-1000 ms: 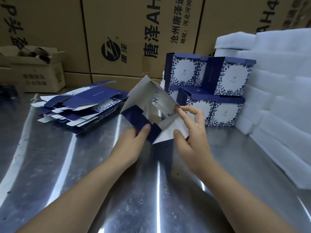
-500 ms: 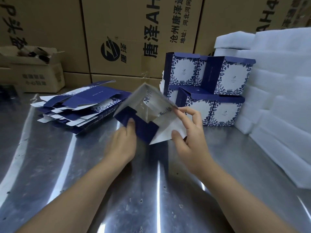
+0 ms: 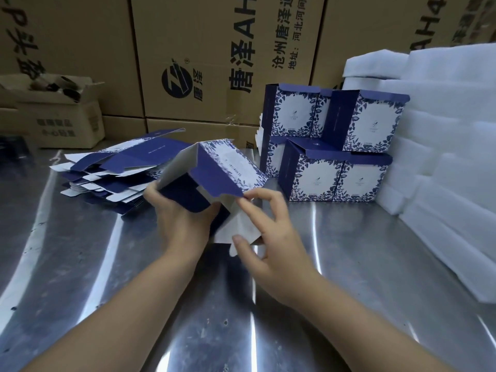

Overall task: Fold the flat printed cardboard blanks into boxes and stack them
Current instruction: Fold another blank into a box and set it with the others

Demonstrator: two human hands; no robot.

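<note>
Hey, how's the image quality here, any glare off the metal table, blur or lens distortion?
Head view: bright glare streaks cross the steel table; wide-angle distortion tilts the brown cartons and bows the foam stack near the edges; the half-folded box, left hand and right hand look only slightly soft; light is cool and even.

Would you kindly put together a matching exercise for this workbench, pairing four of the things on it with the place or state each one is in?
Column A
1. half-folded box
2. flat blanks
3. finished boxes
4. white foam sheets

Column B
a. stacked in two tiers towards the back of the table
b. piled along the right side
c. held between the left hand and the right hand
d. lying in a loose pile on the left

Pairs: 1-c, 2-d, 3-a, 4-b
</note>
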